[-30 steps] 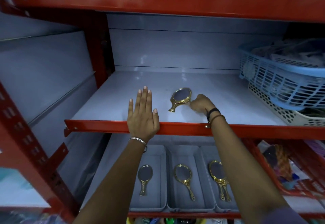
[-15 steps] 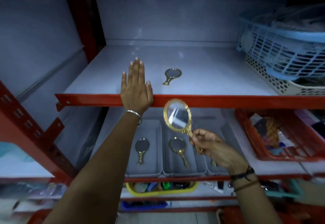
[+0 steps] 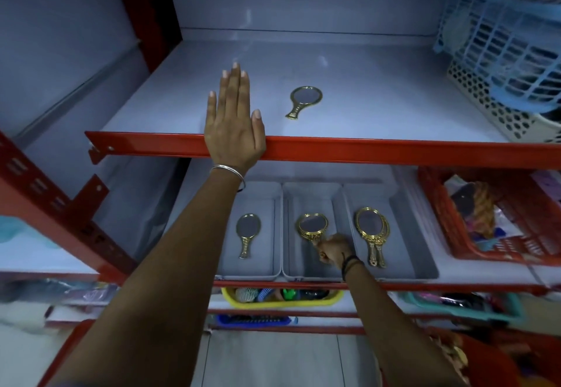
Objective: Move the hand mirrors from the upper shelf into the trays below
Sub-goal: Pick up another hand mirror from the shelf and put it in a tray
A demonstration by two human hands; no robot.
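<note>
left tray (image 3: 252, 201): one mirror | middle tray (image 3: 312, 195): right hand (image 3: 334, 251) gripping mirror (image 3: 312, 225) | left hand (image 3: 233, 125) flat

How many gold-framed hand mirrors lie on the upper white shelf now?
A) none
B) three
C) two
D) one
D: a single gold-framed hand mirror lies on the upper white shelf, beside the flat left hand.
</note>
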